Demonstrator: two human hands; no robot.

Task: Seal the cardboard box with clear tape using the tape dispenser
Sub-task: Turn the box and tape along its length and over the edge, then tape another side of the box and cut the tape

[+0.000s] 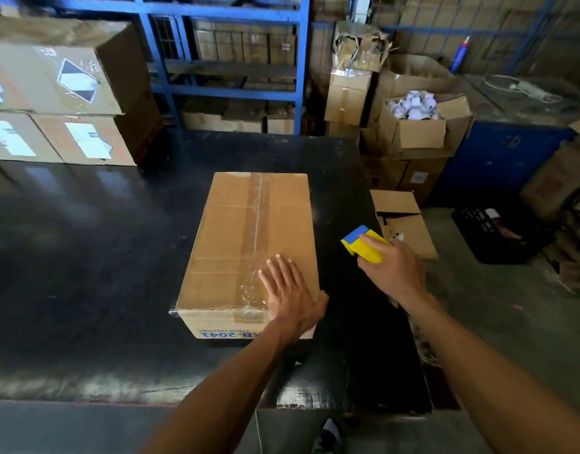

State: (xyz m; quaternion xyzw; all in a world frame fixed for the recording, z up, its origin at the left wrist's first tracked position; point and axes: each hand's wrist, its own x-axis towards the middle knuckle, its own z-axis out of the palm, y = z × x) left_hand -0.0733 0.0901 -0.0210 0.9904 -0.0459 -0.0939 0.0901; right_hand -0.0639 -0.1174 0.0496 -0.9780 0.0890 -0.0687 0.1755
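Observation:
A closed brown cardboard box lies lengthwise on the black table. Clear tape runs along its centre seam and wrinkles over the near edge. My left hand rests flat, fingers spread, on the box's near right corner. To the right of the box, my right hand grips a yellow and blue tape dispenser, held above the table and apart from the box.
Stacked cardboard boxes stand on the table's far left. Beyond the table's right edge lie a flattened carton, an open box of white items and a black crate. Blue shelving fills the back.

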